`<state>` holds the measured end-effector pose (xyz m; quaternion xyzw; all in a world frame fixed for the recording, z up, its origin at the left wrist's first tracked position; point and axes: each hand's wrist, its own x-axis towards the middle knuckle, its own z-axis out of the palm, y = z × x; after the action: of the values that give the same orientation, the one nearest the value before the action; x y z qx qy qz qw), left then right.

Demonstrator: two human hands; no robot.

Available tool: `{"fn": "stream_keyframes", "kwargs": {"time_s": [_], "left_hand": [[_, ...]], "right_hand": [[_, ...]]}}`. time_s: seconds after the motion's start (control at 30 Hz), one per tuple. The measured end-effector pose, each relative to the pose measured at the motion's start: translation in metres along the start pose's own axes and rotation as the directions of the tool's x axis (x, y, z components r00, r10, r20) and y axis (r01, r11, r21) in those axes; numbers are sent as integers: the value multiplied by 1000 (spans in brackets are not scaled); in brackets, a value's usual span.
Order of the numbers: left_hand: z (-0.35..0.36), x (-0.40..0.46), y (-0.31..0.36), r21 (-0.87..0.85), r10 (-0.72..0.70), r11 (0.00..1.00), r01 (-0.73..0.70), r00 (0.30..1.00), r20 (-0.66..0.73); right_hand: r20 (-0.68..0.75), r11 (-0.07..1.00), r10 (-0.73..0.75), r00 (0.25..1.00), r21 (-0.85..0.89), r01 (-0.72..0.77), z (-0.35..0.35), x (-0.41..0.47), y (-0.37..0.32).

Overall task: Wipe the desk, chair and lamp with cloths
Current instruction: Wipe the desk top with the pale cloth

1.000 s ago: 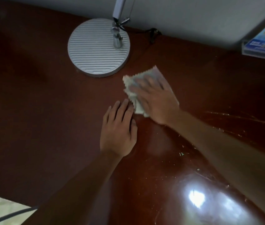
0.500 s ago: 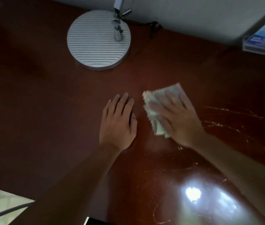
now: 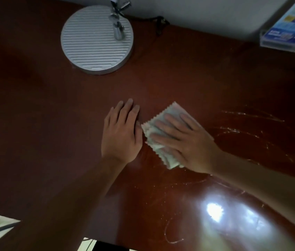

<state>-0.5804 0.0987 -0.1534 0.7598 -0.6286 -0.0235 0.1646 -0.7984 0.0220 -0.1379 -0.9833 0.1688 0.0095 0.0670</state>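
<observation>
Pressing the pale folded zigzag-edged cloth [image 3: 163,142] with flat, slightly spread fingers, the right hand [image 3: 182,142] has slid nearer, away from the round ribbed silver lamp base [image 3: 96,40], beside the flat left hand [image 3: 121,134], so wiping of the dark red-brown glossy desk [image 3: 34,105] continues.

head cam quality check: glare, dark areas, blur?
Head view: strong glare on the desk lower right, far left sinks into shadow, leaflets at the top right corner are blurred; both hands, cloth and lamp base read clearly.
</observation>
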Motion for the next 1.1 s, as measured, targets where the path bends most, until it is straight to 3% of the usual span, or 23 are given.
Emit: {"fn": "stream_keyframes", "kwargs": {"time_s": [0.07,0.13,0.23,0.3,0.4,0.43,0.5,0.57,0.6,0.67,0.73,0.83,0.9,1.0,1.1], "left_hand": [[0,1,0,8,1,1000,-1,1000,7],[0,0,0,10,-6,1000,6,1000,8],[1,-1,1,5,-1,1000,1,1000,7],[2,0,0,14,2,1000,-2,1000,0],[3,-1,-1,15,8,1000,-8,1000,-17],[4,0,0,12,14,1000,-14,1000,-26],[3,0,0,5,15,1000,-15,999,-38],[2,0,0,7,10,1000,-10,999,-38],[1,0,0,9,8,1000,-7,999,-36],[0,0,1,8,4,1000,-4,1000,-27],[1,-1,1,1,6,1000,-6,1000,-30],[2,-1,0,2,2,1000,-2,1000,-28],[2,-1,0,4,4,1000,-4,1000,-29],[2,-2,0,8,9,1000,-8,999,-41],[1,-2,1,7,8,1000,-8,999,-37]], "right_hand": [[-19,996,-49,999,-75,47,-3,7,39],[-69,979,136,988,-144,-145,-9,32,85],[-96,889,416,904,-168,-427,-14,59,127],[-75,864,448,891,-223,-452,-10,58,112],[-223,775,289,931,-516,-365,14,24,34],[-221,859,197,955,-431,-277,24,2,4],[-35,991,71,997,-110,-74,26,-26,-41],[1,998,7,1000,62,-7,9,-24,-31],[-43,999,5,999,34,-4,4,-14,-8],[-66,978,192,979,-65,-197,-5,11,46],[-15,897,425,905,-131,-423,-12,29,95],[-52,829,551,833,-78,-554,-6,34,92],[-68,874,481,874,-49,-484,8,16,39],[-49,971,238,970,42,-236,25,-35,-61],[25,991,121,992,58,-122,21,-46,-55]]}}
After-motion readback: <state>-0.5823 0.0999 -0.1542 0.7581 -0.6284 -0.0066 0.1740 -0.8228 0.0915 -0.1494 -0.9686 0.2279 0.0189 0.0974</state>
